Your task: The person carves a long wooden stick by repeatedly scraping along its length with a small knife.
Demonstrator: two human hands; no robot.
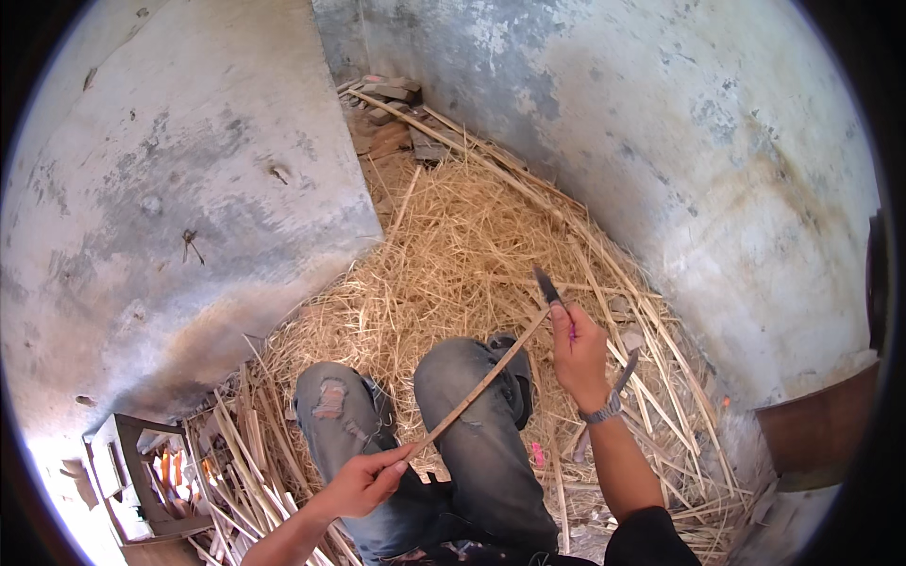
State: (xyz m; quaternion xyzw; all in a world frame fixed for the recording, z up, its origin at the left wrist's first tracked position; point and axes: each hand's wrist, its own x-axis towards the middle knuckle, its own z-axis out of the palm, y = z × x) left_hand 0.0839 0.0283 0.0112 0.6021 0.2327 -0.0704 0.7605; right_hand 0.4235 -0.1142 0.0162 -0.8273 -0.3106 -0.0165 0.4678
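Observation:
A long thin strip of split bamboo or wood [481, 385] slants across my knees. My left hand [363, 486] pinches its lower end between thumb and fingers. In my right hand [578, 354] is a knife, its dark blade [545, 283] pointing up and away from me. The strip's far end meets the knife near my right fingers; whether those fingers also grip the strip is hard to see. Most of the knife's handle is hidden in my fist. Under the strip are my legs in worn grey jeans [477, 453].
A heap of pale shavings [453, 226] covers the floor ahead. Long strips [642, 292] lie along the right wall, others [255, 462] on the left beside a wooden frame [127, 481]. Bricks [389, 91] sit in the far corner. A brown curved object [816, 420] stands at right.

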